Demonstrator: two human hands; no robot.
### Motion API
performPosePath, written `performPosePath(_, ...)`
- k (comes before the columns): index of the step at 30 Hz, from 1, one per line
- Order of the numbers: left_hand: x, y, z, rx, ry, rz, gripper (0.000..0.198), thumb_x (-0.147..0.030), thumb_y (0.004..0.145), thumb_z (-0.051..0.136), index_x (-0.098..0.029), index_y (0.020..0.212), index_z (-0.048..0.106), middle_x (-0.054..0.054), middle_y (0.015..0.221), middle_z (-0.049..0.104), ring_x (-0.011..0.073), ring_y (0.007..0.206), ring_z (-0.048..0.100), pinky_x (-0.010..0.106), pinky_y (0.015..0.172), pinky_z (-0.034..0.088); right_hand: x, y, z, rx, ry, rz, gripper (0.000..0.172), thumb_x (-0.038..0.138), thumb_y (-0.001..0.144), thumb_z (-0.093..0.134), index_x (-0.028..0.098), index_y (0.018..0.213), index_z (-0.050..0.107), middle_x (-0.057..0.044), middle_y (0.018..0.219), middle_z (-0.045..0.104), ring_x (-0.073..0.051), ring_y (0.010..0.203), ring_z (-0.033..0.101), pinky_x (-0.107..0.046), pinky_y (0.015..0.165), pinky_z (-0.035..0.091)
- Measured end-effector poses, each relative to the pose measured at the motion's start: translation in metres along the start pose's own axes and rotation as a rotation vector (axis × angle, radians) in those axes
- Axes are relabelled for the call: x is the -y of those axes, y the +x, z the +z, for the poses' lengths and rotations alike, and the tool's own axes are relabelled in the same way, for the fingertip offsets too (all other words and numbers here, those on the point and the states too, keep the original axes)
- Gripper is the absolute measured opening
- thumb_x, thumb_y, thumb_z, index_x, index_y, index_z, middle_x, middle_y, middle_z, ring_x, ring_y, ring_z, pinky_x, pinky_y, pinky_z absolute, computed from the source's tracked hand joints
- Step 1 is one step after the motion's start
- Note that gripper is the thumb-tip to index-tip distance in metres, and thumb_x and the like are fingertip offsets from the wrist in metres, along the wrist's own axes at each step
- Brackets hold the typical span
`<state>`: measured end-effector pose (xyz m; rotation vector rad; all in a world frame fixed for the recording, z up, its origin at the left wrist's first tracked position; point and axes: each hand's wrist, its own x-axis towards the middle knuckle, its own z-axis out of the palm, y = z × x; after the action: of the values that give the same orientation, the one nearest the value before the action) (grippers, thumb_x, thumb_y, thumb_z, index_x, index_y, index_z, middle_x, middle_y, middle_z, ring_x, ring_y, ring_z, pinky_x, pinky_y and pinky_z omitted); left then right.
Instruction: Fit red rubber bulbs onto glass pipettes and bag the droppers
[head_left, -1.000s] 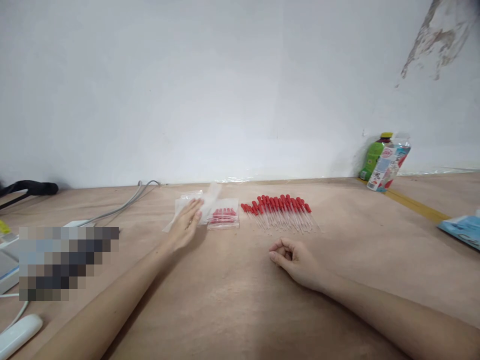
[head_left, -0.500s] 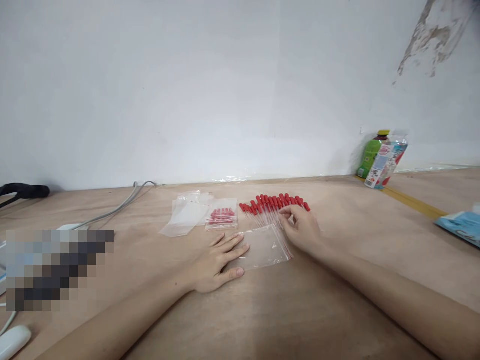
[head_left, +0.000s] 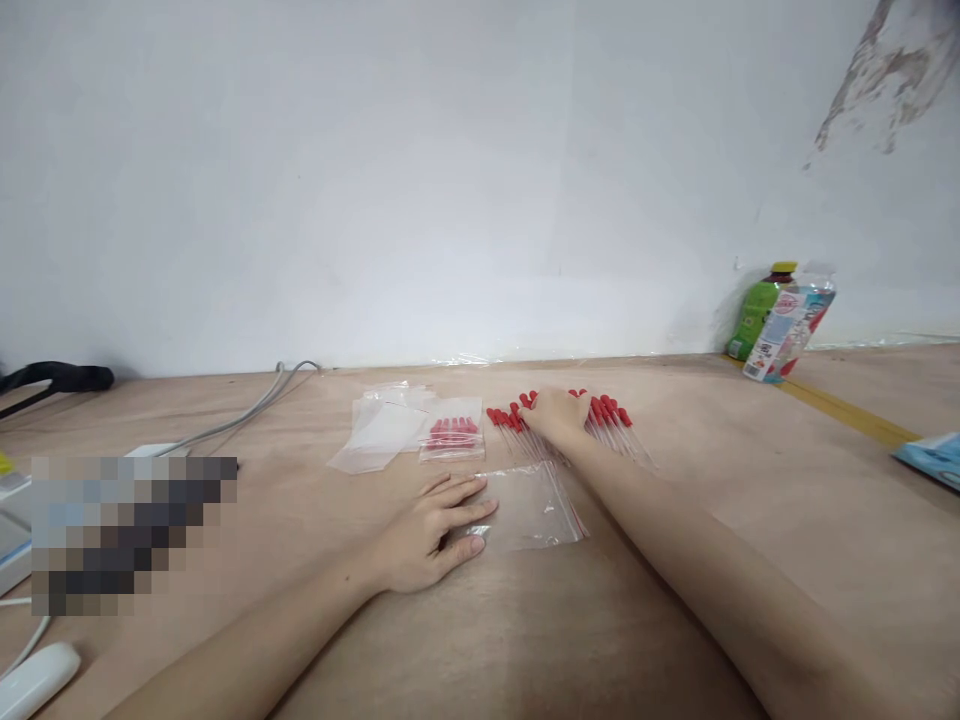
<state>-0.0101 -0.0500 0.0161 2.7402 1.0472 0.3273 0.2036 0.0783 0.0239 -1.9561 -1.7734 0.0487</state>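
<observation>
Flat on a clear zip bag (head_left: 529, 508), my left hand (head_left: 435, 530) rests with fingers spread over the bag's left end. My right hand (head_left: 559, 412) reaches over a row of red-capped clear droppers (head_left: 609, 412) and touches those in the middle; its fingertips are partly hidden, so any grip cannot be made out. Several droppers show on both sides of it. Left of the row lies a small bag holding several red-capped pieces (head_left: 453, 432), beside a pile of flat clear bags (head_left: 384, 428).
A green bottle (head_left: 756, 318) and a clear labelled bottle (head_left: 789, 330) stand by the wall at the right. A blue packet (head_left: 934, 458) lies at the right edge. Grey cables (head_left: 247, 412), a black object (head_left: 75, 377) and a white object (head_left: 39, 678) are on the left.
My right hand has moved left and away from me, from the bag's open end onto the dropper row. My left hand stays on the bag. The view has shifted slightly.
</observation>
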Motion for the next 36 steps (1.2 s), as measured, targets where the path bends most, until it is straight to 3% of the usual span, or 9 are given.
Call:
performPosePath(5, 0.000, 0.000, 0.000, -0.004, -0.009, 0.002, 0.043, -0.040, 0.086, 0.042, -0.027, 0.127, 0.041, 0.006, 0.138, 0.033, 0.0232, 0.127, 0.028, 0.047, 0.103, 0.022, 0.002, 0.005, -0.005, 0.015, 0.074, 0.071, 0.016, 0.028, 0.066, 0.058, 0.014, 0.070, 0.062, -0.014, 0.079, 0.065, -0.029, 0.084, 0.057, -0.048, 0.084, 0.023)
performPosePath(10, -0.001, 0.000, -0.001, 0.007, -0.002, -0.005, 0.043, -0.041, 0.086, 0.040, -0.027, 0.127, 0.042, 0.006, 0.138, 0.033, 0.0227, 0.127, 0.028, 0.046, 0.104, 0.023, -0.011, 0.000, -0.024, 0.048, 0.318, 0.025, 0.021, 0.034, 0.073, 0.052, 0.016, 0.065, 0.060, -0.009, 0.071, 0.064, -0.024, 0.079, 0.059, -0.036, 0.073, 0.037)
performPosePath(15, 0.002, 0.000, 0.001, 0.001, 0.001, 0.007, 0.044, -0.040, 0.086, 0.041, -0.028, 0.127, 0.041, 0.005, 0.138, 0.032, 0.0225, 0.127, 0.028, 0.045, 0.104, 0.024, -0.051, -0.038, -0.034, 0.016, 0.632, -0.051, 0.036, 0.048, 0.081, 0.037, 0.016, 0.091, 0.049, -0.003, 0.073, 0.060, -0.013, 0.063, 0.057, -0.025, 0.057, 0.043)
performPosePath(17, 0.003, 0.001, 0.002, -0.001, 0.000, 0.007, 0.044, -0.040, 0.085, 0.042, -0.028, 0.127, 0.041, 0.005, 0.138, 0.031, 0.0223, 0.128, 0.027, 0.044, 0.104, 0.024, -0.066, -0.057, -0.032, -0.025, 0.972, -0.034, 0.043, 0.050, 0.072, 0.052, 0.018, 0.098, 0.040, 0.002, 0.065, 0.054, -0.011, 0.054, 0.054, -0.023, 0.052, 0.043)
performPosePath(19, 0.003, 0.002, 0.002, 0.003, 0.004, 0.005, 0.044, -0.041, 0.085, 0.042, -0.028, 0.127, 0.041, 0.005, 0.138, 0.031, 0.0219, 0.128, 0.027, 0.043, 0.104, 0.024, -0.077, -0.073, -0.029, -0.040, 1.121, -0.011, 0.053, 0.048, 0.068, 0.058, 0.019, 0.105, 0.033, 0.005, 0.064, 0.050, -0.011, 0.051, 0.053, -0.022, 0.048, 0.042)
performPosePath(24, 0.003, 0.003, 0.000, 0.007, -0.005, 0.022, 0.044, -0.040, 0.085, 0.042, -0.028, 0.127, 0.041, 0.004, 0.138, 0.033, 0.0223, 0.128, 0.027, 0.043, 0.103, 0.025, -0.081, -0.090, -0.022, -0.007, 1.184, -0.011, 0.058, 0.046, 0.070, 0.059, 0.020, 0.112, 0.028, 0.006, 0.060, 0.050, -0.012, 0.052, 0.055, -0.023, 0.049, 0.045)
performPosePath(31, 0.004, 0.003, 0.002, 0.009, 0.002, 0.026, 0.048, -0.041, 0.085, 0.042, -0.027, 0.130, 0.036, 0.005, 0.138, 0.032, 0.0224, 0.128, 0.026, 0.044, 0.104, 0.023, -0.081, -0.099, -0.025, 0.208, 1.315, 0.116, 0.049, 0.047, 0.067, 0.062, 0.022, 0.101, 0.038, 0.003, 0.066, 0.058, -0.013, 0.059, 0.059, -0.029, 0.059, 0.050)
performPosePath(36, 0.002, 0.003, 0.000, -0.013, -0.013, 0.039, 0.053, -0.040, 0.085, 0.042, -0.026, 0.134, 0.028, 0.005, 0.138, 0.033, 0.0219, 0.127, 0.027, 0.043, 0.104, 0.024, -0.093, -0.102, -0.034, 0.485, 1.261, -0.072, 0.027, 0.037, 0.071, 0.063, 0.018, 0.085, 0.050, -0.002, 0.088, 0.059, -0.009, 0.069, 0.057, -0.024, 0.065, 0.046)
